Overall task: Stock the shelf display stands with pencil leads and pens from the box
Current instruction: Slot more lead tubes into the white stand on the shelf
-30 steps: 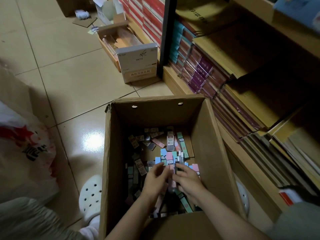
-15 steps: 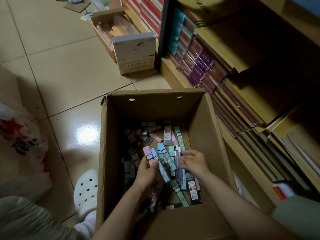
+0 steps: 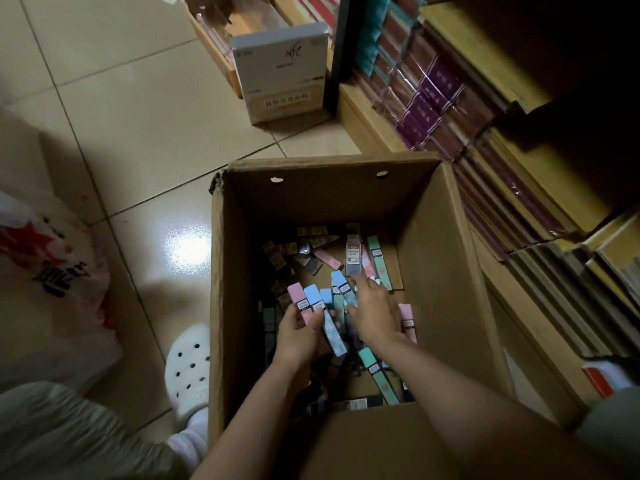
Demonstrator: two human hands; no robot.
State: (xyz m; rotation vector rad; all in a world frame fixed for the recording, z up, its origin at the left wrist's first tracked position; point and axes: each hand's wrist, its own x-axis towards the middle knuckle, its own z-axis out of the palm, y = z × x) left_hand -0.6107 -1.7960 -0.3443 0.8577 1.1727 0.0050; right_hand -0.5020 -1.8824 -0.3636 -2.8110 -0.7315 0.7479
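Both hands are down inside the box, which stands on the floor just left of the shelf. Half a second ago the left hand held its bundle low among the loose stock; now that bundle of lead cases stands fanned above its fingers, which are clamped round the pink and blue cases. The right hand, which then lay to the right of the pile, has moved toward the far side, its fingers apart and stretched at a grey case lying beside a green case; whether a fingertip touches it I cannot tell. This looks like gathering still under way: the left hand is collecting a handful while the right picks further cases to add. Many cases lie scattered on the box bottom, and nothing has reached a display stand in view, so the stocking itself is not yet begun here.
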